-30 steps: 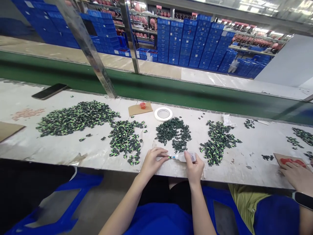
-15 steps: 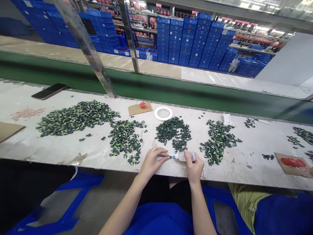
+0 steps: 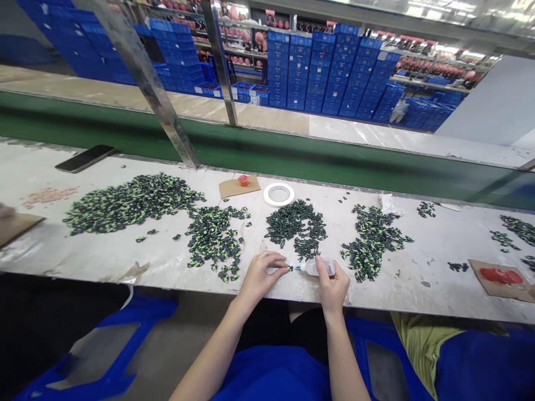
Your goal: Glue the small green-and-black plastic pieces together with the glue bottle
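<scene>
Between the fingertips of my left hand (image 3: 264,274) is a small black and green piece (image 3: 290,268). My right hand (image 3: 333,284) is wrapped round a translucent squeeze bottle (image 3: 311,267), held nearly level. Its blue nozzle tip (image 3: 297,268) points left and is at or very close to the piece; whether they touch I cannot tell. Just beyond my hands lies a pile of small dark pieces (image 3: 292,220). Black and green pieces are heaped to the left (image 3: 215,236) and to the right (image 3: 370,245).
A roll of white tape (image 3: 279,194) and cardboard (image 3: 229,188) with a red cup (image 3: 243,180) lie behind the piles. Further left are a larger heap (image 3: 134,203) and a phone (image 3: 86,159). Another person's blurred hand (image 3: 5,213) is at the left edge. A green strip (image 3: 267,146) borders the table.
Another person's hand has come into view at the far left. My right hand and the bottle have shifted very slightly right; my left hand stays in place.
</scene>
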